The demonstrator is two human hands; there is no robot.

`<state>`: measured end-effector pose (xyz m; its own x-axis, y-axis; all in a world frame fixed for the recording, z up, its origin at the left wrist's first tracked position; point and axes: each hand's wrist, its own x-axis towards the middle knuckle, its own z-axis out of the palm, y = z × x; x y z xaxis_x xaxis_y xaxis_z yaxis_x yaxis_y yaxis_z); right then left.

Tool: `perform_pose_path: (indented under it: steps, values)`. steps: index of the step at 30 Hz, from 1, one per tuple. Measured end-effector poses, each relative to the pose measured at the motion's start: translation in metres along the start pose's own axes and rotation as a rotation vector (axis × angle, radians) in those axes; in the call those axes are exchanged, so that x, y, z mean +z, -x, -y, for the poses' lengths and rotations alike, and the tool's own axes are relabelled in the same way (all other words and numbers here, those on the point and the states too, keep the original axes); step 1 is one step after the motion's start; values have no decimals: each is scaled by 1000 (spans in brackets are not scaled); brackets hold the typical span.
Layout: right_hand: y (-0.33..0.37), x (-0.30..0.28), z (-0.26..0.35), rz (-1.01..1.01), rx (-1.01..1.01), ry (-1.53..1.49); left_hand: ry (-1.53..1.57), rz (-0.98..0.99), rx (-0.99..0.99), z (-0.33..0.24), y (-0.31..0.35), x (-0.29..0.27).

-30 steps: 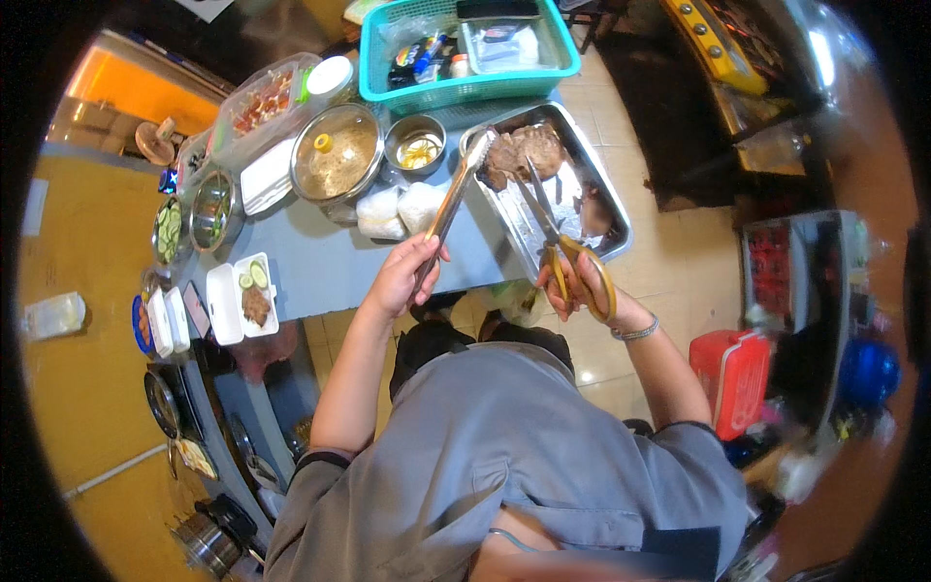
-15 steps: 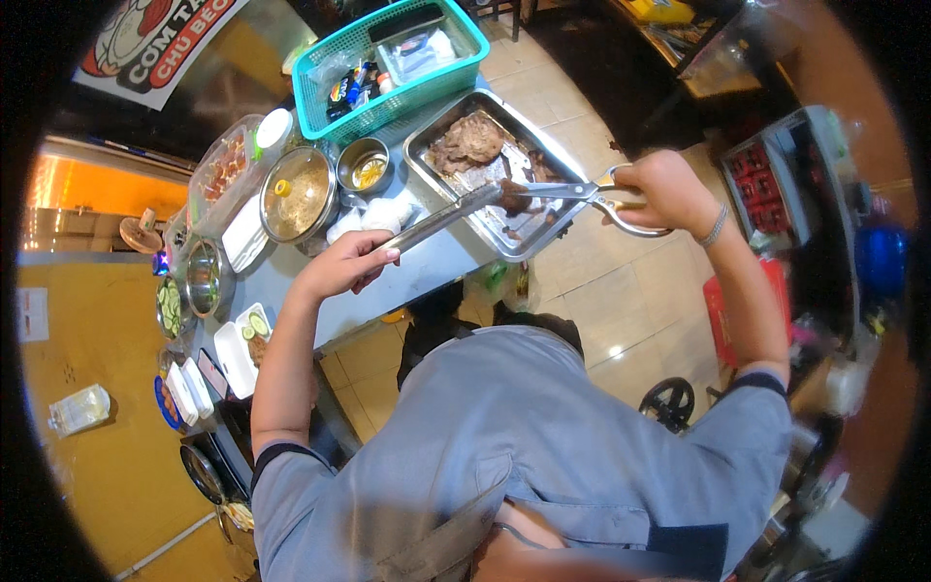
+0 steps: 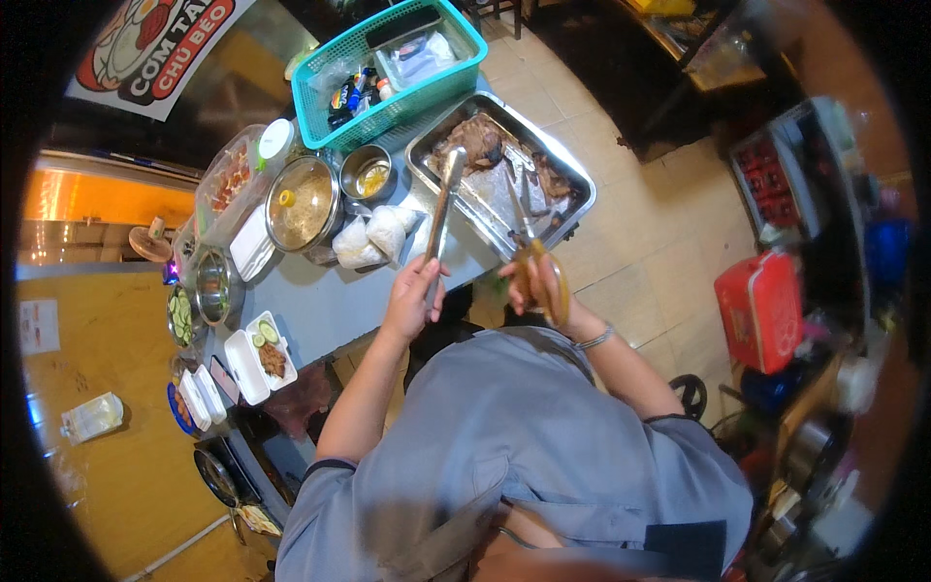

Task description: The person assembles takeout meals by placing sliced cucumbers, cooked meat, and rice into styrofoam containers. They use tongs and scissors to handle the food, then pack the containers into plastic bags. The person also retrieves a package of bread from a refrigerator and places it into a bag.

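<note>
Landmark: the metal tray [image 3: 491, 202]. The left hand [image 3: 417, 296] grips the tongs [image 3: 440, 218] at the near side of the tray; their tips lie over its left part, beside the large piece of meat [image 3: 477, 141] (contact cannot be confirmed). The right hand [image 3: 541, 289] holds the scissors [image 3: 529, 254] by the tan handles, just off the tray's near edge, blades pointing into it. The meat rests inside the tray, toward its far left. Adjacent items: teal basket [image 3: 325, 131], beyond the tray and to its left; white bags [image 3: 372, 240], left of the tray; foam box [image 3: 248, 369], well apart, farther left and nearer the person.
</note>
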<state>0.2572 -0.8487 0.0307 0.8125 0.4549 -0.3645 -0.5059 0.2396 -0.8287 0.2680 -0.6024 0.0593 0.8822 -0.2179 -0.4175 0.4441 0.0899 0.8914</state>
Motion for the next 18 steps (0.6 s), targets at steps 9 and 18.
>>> perform_pose_path:
  steps: [9,18]
  values:
    - [-36,18,-9,-193,-36,-159,101,45,-58,37,9,30]
    - [-32,23,-17,-400,-22,-148,193,28,-112,53,16,31]
